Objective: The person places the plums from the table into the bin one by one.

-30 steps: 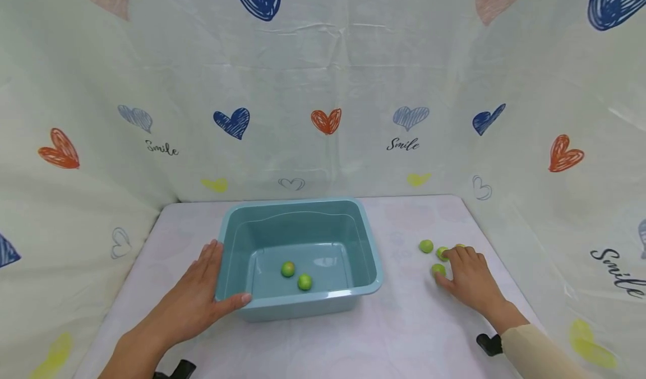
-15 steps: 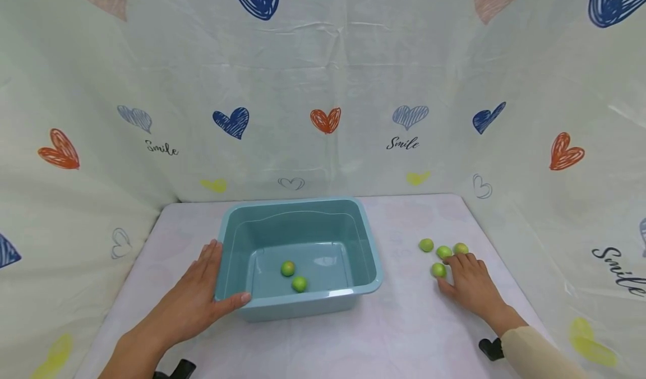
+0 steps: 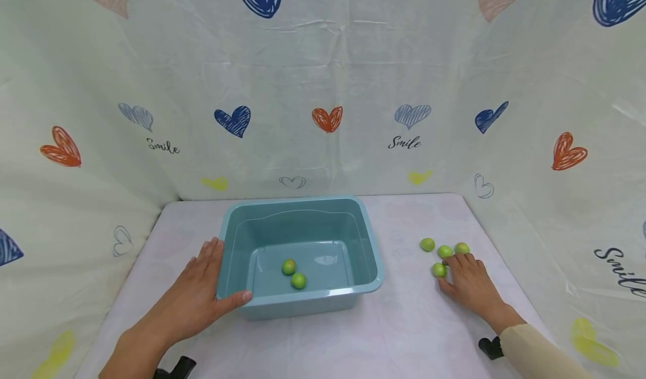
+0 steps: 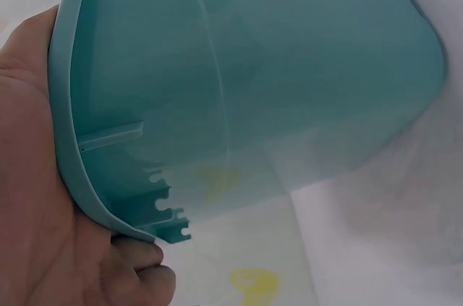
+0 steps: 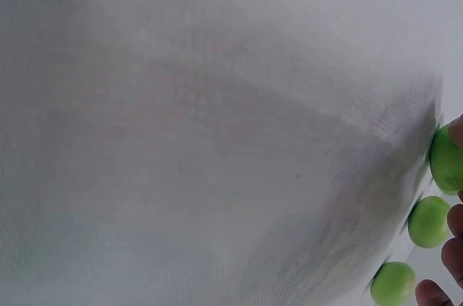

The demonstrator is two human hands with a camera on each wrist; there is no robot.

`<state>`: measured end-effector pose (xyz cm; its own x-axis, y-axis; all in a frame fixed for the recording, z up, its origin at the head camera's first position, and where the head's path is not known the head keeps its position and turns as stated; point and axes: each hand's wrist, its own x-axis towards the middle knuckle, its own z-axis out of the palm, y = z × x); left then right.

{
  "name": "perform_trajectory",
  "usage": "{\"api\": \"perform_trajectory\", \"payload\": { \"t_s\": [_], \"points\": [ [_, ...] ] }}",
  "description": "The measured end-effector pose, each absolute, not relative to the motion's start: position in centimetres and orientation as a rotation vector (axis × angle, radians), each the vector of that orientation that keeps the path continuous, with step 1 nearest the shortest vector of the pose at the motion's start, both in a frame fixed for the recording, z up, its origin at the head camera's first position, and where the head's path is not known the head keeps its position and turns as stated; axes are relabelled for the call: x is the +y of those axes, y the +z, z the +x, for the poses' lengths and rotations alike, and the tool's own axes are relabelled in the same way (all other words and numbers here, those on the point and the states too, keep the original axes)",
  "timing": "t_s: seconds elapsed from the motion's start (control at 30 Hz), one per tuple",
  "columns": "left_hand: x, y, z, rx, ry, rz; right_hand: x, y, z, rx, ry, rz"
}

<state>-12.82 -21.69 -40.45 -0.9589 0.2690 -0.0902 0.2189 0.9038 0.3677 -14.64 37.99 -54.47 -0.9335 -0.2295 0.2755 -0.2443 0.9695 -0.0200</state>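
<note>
A light-blue plastic basin [image 3: 298,299] stands mid-table with two small round green fruits [image 3: 298,281] on its floor. My left hand [image 3: 189,292] rests against the basin's left side, its fingers straight along the rim and the thumb on the near rim. In the left wrist view, the palm lies against the basin rim [image 4: 64,111]. To the right, my right hand [image 3: 471,286] pinches the nearest green fruit [image 3: 439,270] between thumb and finger on the table. The right wrist view shows this green fruit [image 5: 447,161] at its right edge, partly cut off.
Three more green fruits lie just beyond the right hand: a left one [image 3: 427,244], a middle one [image 3: 445,252] and a right one [image 3: 461,248]. A white cloth [image 3: 393,334] covers the table. Heart-printed curtains [image 3: 353,87] enclose the back and sides.
My right hand has drawn back slightly toward me, uncovering the far right fruit, and its fingers have come around the nearest one. A fruit in the basin has rolled a little left.
</note>
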Motion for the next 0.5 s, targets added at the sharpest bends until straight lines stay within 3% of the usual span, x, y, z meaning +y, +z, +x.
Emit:
{"api": "perform_trajectory", "payload": {
  "t_s": [0.5],
  "points": [
    [-21.83,-40.22,-12.82,2.964,0.441,0.415,37.71,-54.30,-14.74,-2.881,0.090,0.305]
  ]
}}
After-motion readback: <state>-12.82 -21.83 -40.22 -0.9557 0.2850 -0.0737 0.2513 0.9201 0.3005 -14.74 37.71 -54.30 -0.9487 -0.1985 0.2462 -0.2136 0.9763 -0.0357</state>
